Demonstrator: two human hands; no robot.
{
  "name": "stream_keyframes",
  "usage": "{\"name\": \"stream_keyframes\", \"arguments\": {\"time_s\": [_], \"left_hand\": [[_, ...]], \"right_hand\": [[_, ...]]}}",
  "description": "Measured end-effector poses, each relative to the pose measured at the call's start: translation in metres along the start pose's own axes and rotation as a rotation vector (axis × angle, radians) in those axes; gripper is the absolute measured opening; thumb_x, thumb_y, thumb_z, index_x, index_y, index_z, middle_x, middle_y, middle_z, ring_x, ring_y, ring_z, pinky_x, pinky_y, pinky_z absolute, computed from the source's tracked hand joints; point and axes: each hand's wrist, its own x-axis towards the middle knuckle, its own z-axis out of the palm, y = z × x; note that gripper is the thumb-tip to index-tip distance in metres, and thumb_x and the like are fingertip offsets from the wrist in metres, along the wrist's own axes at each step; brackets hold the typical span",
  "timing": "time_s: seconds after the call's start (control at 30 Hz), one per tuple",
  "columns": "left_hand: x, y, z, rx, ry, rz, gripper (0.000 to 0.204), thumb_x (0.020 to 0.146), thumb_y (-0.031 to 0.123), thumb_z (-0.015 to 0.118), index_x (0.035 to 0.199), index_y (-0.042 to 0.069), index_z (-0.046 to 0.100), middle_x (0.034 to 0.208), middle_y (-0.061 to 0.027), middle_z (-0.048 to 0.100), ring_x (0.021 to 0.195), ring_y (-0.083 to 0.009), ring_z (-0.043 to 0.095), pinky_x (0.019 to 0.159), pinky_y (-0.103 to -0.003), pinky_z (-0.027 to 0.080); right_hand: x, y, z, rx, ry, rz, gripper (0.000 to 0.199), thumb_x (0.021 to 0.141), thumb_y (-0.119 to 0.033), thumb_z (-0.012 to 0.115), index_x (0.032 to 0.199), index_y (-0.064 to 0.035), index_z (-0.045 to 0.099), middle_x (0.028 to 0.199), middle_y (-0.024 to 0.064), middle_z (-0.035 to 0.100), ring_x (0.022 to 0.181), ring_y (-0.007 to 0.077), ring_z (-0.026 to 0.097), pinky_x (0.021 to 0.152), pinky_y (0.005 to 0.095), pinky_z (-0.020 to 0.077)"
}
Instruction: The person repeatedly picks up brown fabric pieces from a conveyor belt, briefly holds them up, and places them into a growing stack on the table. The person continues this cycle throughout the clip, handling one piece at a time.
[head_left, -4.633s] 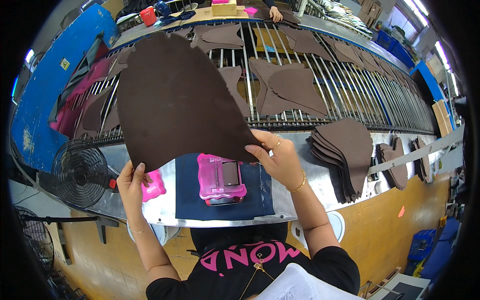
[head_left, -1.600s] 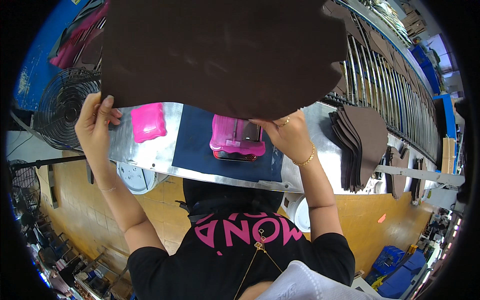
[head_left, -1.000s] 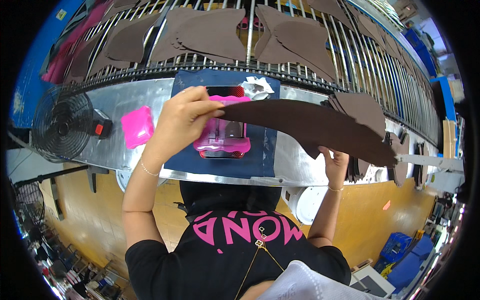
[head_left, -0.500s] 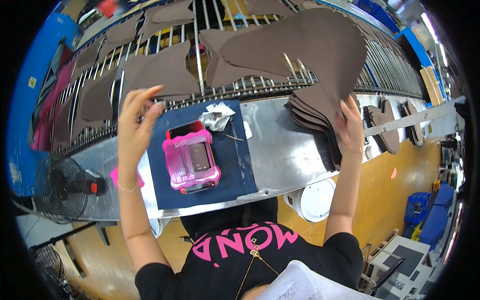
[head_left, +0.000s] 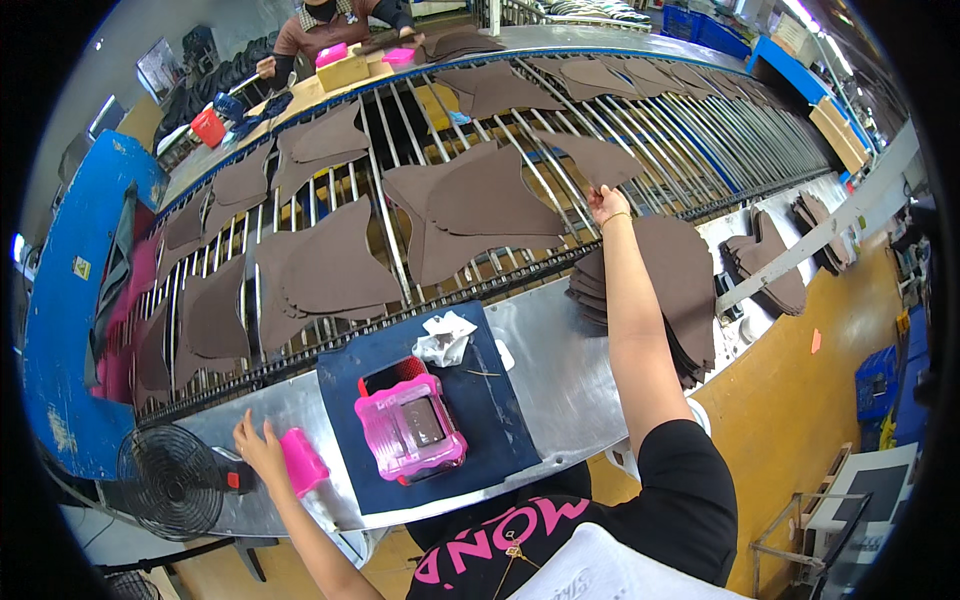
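Note:
My right hand [head_left: 607,203] reaches over the slatted conveyor and pinches the near edge of a brown flat cut piece [head_left: 590,158], which lies on or just above the rods. A fanned stack of similar brown pieces [head_left: 677,270] rests on the metal table beneath my right forearm. Fingers apart and holding nothing, my left hand [head_left: 262,450] hovers over the table's left part, beside a small pink object [head_left: 303,462]. Between my arms, a pink-framed container [head_left: 385,432] with a brown block on it sits on a dark blue mat [head_left: 500,430].
Several overlapping brown pieces [head_left: 490,205] lie along the conveyor [head_left: 690,160]. Crumpled white paper [head_left: 446,338] is on the mat. A black fan [head_left: 170,480] stands at left, near a blue machine housing [head_left: 80,300]. A pale bar [head_left: 810,245] crosses at right. Another person [head_left: 325,35] works across the conveyor.
My right hand has moved away from the stack, up and left to the conveyor piece; the large piece it held is now on the stack. My left hand has dropped toward the table's left end.

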Motion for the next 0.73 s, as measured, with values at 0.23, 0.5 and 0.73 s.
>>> {"name": "stream_keyframes", "arguments": {"time_s": [0.23,0.5,0.73], "left_hand": [[-0.016,-0.004,0.001,-0.051,-0.060,-0.078,0.037,0.093,0.022,0.055,0.126,0.005,0.054,0.120,-0.0197,0.051,0.111,-0.0363,0.050,0.095,-0.044,0.039],[-0.019,-0.008,0.007,-0.043,-0.071,-0.073,0.034,0.096,0.022,0.048,0.122,0.002,0.057,0.119,-0.0204,0.054,0.111,-0.0360,0.052,0.095,-0.043,0.040],[-0.011,-0.013,0.013,-0.033,-0.156,-0.076,0.035,0.097,0.023,0.046,0.123,0.002,0.057,0.118,-0.0191,0.057,0.108,-0.0353,0.055,0.094,-0.043,0.041]], "right_hand": [[-0.076,-0.062,0.012,-0.049,-0.229,-0.235,0.022,0.091,-0.025,0.063,0.091,-0.0080,0.049,0.059,-0.0005,0.040,0.041,0.0086,0.033,0.038,0.0238,0.0295],[-0.226,-0.145,-0.151,-1.543,0.213,-0.909,0.039,0.086,-0.036,0.067,0.096,0.0015,0.065,0.085,0.0147,0.069,0.075,0.0298,0.066,0.070,0.0368,0.0522],[-0.258,-0.125,-0.234,-1.741,0.372,-0.678,0.060,0.080,-0.048,0.068,0.112,0.0024,0.063,0.111,0.0300,0.059,0.103,0.0408,0.057,0.091,0.0436,0.0448]]}}
